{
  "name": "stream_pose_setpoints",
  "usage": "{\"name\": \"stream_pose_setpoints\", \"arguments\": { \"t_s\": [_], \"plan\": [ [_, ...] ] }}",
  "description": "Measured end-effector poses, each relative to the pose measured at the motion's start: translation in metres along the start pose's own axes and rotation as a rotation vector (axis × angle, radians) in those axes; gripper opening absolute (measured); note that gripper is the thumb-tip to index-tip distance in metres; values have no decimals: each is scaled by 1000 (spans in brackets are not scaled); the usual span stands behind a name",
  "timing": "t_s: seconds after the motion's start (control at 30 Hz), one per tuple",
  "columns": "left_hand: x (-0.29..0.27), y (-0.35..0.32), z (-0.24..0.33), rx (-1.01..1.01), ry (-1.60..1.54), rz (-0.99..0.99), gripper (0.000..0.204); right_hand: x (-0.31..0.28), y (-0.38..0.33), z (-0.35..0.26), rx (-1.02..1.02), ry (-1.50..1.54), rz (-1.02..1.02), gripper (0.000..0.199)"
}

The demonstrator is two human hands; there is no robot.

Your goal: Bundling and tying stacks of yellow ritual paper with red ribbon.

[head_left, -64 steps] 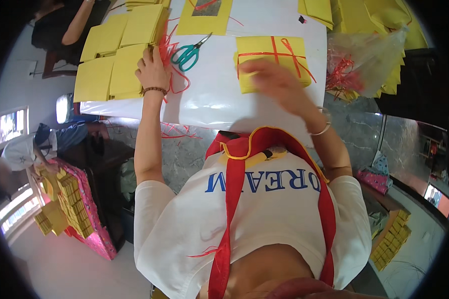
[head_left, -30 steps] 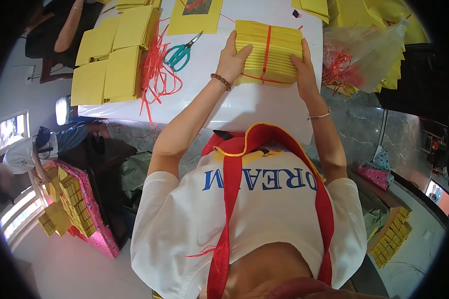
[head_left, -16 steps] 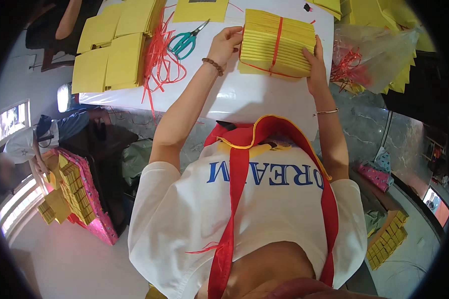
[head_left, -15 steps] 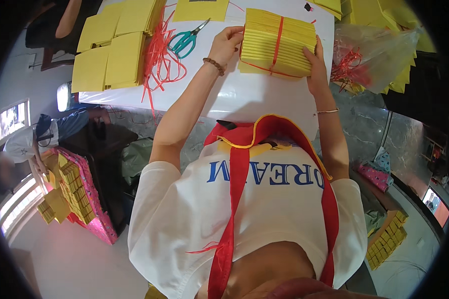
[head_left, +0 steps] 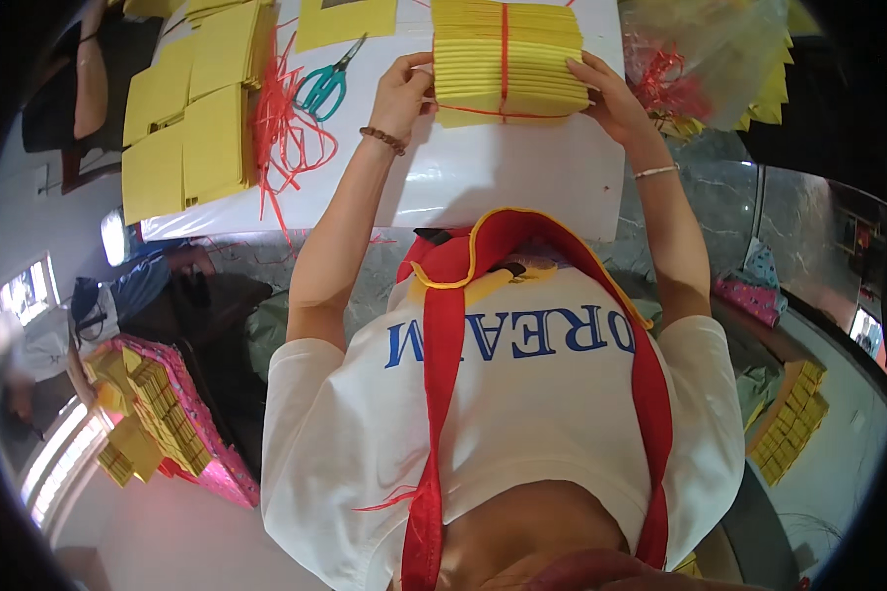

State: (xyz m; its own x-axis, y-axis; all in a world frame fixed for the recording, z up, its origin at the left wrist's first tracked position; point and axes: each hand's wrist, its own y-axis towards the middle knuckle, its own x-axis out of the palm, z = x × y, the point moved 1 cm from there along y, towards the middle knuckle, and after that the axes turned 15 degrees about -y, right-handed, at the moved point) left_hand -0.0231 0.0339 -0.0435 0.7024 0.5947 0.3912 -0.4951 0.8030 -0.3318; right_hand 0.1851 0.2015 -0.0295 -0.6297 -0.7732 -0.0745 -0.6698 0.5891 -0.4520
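Both hands, left hand (head_left: 404, 91) and right hand (head_left: 611, 97), grip the yellow stack (head_left: 508, 61) by its sides, at the far edge of the white table (head_left: 483, 182). The red string (head_left: 504, 44) looks thin, so I think sheets may slide out if the fingers loosen.

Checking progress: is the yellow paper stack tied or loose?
Tied: red string crosses the yellow paper stack, held between left hand and right hand.

1. My hands press a matt yellow paper stack (head_left: 508, 54) bound with thin red plastic string (head_left: 504, 39).
2. The white tabletop (head_left: 493, 177) looks smooth, slightly glossy.
3. The teal-handled metal scissors (head_left: 325, 84) have glossy plastic grips.
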Motion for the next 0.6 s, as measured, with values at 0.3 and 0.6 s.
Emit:
{"name": "stream_pose_setpoints", "arguments": {
  "t_s": [0.3,0.6],
  "plan": [
    [-3,3,2,95,31,-48,34,1,-1,-5,-40,-8,-8,60],
    [-11,16,14,143,187,97,36,4,5,-5,-27,-55,131,63]
  ]
}}
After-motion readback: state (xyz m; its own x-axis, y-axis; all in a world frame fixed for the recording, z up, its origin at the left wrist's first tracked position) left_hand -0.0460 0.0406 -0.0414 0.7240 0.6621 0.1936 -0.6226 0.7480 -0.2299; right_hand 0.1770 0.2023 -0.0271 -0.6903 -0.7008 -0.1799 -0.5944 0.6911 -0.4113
